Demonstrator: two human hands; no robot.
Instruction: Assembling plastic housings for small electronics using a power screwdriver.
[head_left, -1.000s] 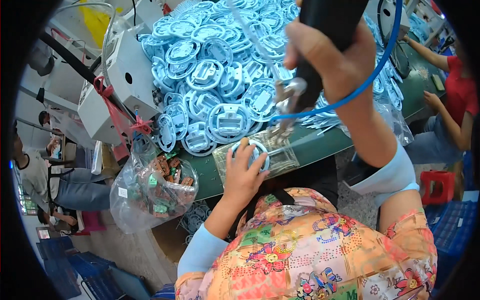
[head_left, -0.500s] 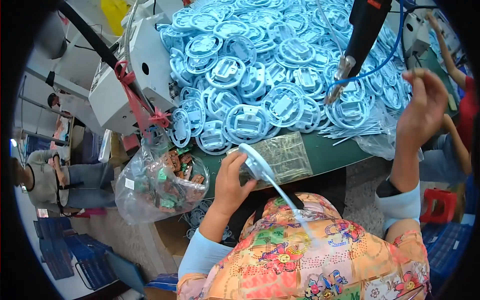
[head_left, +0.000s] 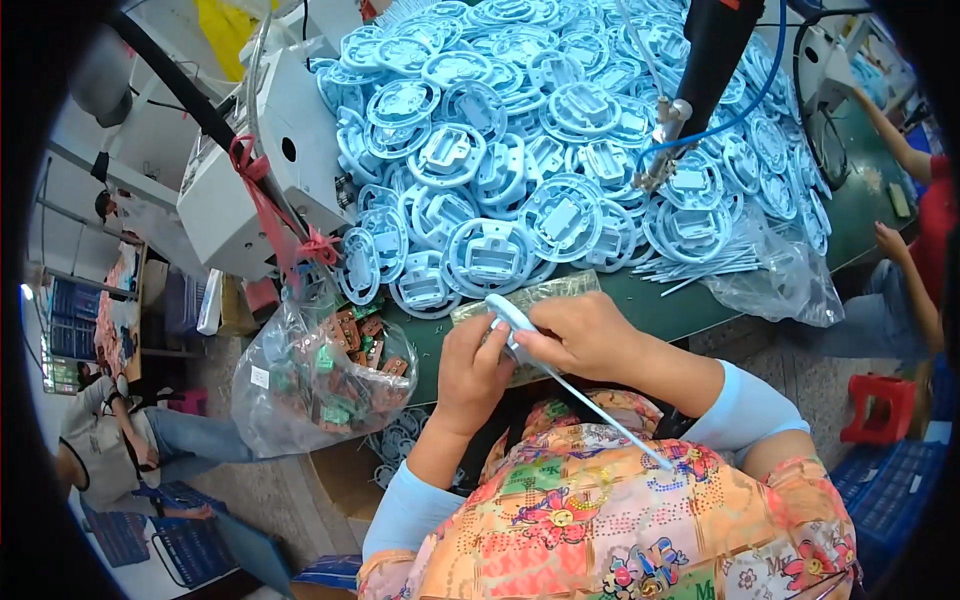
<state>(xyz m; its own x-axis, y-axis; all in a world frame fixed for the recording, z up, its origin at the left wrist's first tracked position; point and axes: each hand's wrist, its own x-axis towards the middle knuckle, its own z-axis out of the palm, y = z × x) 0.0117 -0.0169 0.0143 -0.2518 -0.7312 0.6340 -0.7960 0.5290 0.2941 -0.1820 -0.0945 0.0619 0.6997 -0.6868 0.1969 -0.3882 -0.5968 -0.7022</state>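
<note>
right hand, earlier off to the right, now joins left hand; both grip the stemmed blue ring | near edge of green desk, heaped blue parts behind | red stool on floor

Red stool, grey floor
</note>
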